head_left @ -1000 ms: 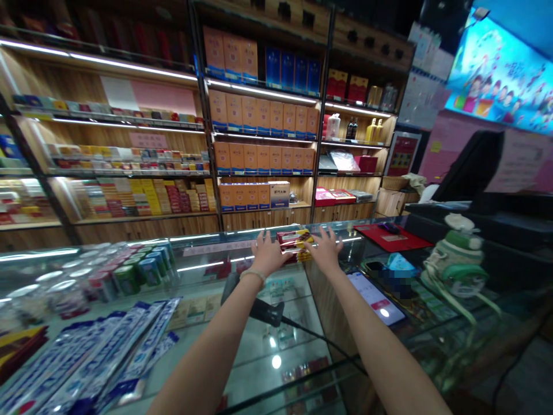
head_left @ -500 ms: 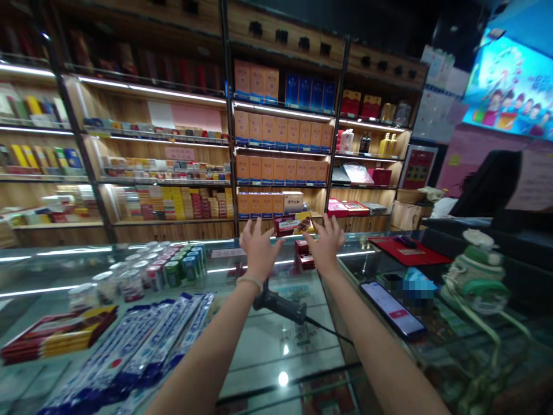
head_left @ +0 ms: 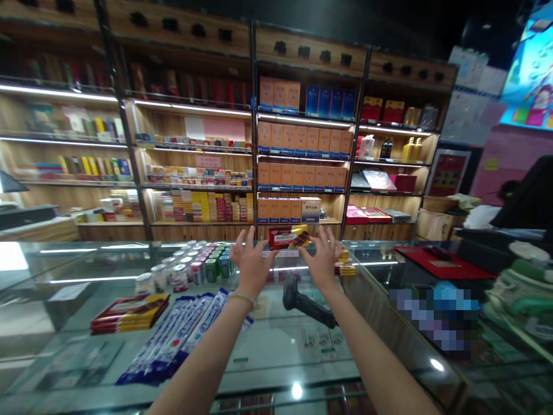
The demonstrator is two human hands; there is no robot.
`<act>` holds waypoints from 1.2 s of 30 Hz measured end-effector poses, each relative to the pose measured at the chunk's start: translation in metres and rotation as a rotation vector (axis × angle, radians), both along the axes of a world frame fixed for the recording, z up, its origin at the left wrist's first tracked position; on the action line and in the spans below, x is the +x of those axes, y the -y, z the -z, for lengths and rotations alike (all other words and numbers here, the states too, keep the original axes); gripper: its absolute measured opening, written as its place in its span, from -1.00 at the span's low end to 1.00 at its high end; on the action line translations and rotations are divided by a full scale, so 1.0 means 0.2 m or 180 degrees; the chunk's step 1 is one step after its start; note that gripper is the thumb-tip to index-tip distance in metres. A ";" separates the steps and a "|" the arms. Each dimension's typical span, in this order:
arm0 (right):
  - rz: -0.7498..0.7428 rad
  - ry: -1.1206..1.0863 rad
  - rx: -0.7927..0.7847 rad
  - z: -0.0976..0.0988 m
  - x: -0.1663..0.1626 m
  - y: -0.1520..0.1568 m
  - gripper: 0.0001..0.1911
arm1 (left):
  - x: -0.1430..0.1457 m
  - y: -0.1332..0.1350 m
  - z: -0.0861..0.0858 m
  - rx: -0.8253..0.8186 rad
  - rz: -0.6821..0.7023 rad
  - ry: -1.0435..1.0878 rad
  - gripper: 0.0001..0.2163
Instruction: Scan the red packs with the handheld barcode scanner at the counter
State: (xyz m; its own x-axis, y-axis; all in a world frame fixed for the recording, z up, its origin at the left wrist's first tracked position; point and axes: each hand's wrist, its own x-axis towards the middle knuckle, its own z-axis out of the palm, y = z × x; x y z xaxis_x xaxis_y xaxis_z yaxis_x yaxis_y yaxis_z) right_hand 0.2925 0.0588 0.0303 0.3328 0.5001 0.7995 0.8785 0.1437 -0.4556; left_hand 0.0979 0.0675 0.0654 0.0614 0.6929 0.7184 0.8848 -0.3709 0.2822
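Observation:
Both my arms reach forward over a glass counter (head_left: 302,346). My left hand (head_left: 249,260) and my right hand (head_left: 323,258) hold a red and yellow packet stack (head_left: 288,236) between them, one hand at each end, raised above the counter. The fingers of both hands are spread, with the thumbs and fingertips pressed on the packet's ends. More red and yellow packets (head_left: 345,266) lie on the counter just right of my right hand. A black barcode scanner (head_left: 306,302) lies on the glass under my right wrist.
Blue and white packets (head_left: 177,337) and a red and yellow box (head_left: 129,311) lie at the left of the counter. Small round tins (head_left: 190,268) stand behind them. Lit wooden shelves of boxes (head_left: 298,167) fill the far wall. A red mat (head_left: 444,262) lies at the right.
My hands have lifted the packet stack off the counter and carried it up. The view has swung to the left, bringing more of the left counter into sight.

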 end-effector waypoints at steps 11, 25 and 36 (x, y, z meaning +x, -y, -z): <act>-0.0103 -0.0089 -0.0169 0.18 -0.05 -0.04 -0.72 | -0.06 -0.03 0.17 0.0010 -0.0105 -0.0163 -0.74; -0.0773 -0.0536 -0.0688 0.22 -0.04 -0.01 -0.76 | -0.09 0.01 0.22 0.0025 -0.0156 -0.0245 -0.69; -0.0895 -0.0944 -0.0429 0.24 -0.02 -0.04 -0.70 | -0.08 0.02 0.22 -0.0081 -0.0195 -0.0359 -0.62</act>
